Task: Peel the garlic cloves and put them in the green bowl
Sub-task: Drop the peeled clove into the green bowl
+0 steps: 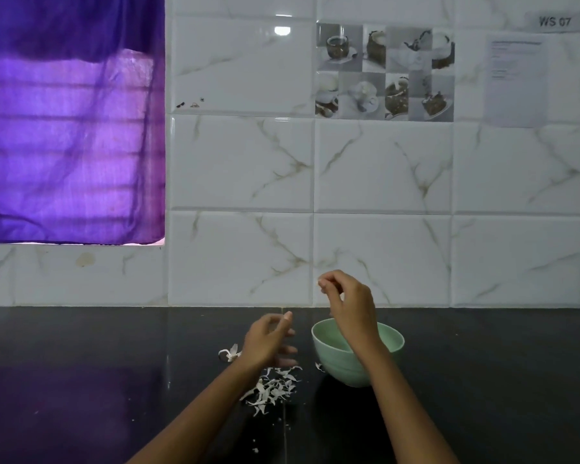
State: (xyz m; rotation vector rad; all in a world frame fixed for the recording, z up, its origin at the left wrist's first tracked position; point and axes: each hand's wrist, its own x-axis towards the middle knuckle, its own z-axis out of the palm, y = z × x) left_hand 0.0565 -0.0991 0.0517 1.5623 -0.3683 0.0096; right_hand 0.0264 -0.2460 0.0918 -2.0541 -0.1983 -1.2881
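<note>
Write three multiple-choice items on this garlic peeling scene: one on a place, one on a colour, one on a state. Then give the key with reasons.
1. Where does the pile of garlic peels lie?
A. in the bowl
B. on the counter, left of the bowl
C. on the window sill

2. What colour is the curtain?
A. purple
B. yellow
C. white

3. What is the right hand doing?
A. lying flat on the counter
B. gripping the bowl's rim
C. pinching something small above the green bowl

Key: 1 B, the peels lie on the dark counter below the left hand. 2 A, the cloth over the window is purple. 3 C, its fingertips are closed on a small pale piece, raised over the bowl.
</note>
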